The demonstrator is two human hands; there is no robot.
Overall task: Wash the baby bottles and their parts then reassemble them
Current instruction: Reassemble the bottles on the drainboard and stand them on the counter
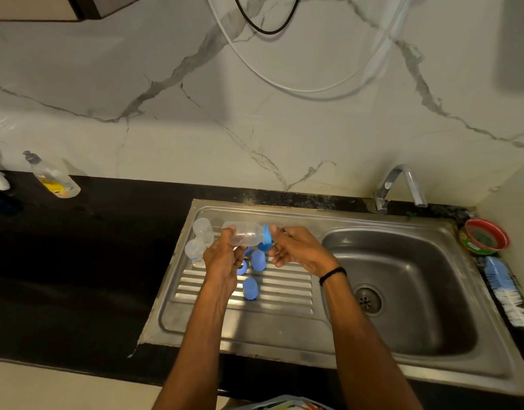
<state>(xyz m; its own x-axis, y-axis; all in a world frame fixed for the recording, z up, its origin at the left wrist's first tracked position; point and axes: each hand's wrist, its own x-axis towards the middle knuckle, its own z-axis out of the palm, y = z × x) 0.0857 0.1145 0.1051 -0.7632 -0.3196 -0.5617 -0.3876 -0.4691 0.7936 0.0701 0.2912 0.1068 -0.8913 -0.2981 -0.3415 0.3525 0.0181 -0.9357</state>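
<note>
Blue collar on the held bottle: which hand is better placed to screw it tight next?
Right, probably. The right hand has its thumb and fingers on the blue collar, while the left hand grips the clear bottle and can steady it.

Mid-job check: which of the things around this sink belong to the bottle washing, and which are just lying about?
Job: held bottle, blue ring, left hand, right hand, spare bottles, blue caps, bottle brush, dish soap.
Lying about: red bowl, white cable.
</note>
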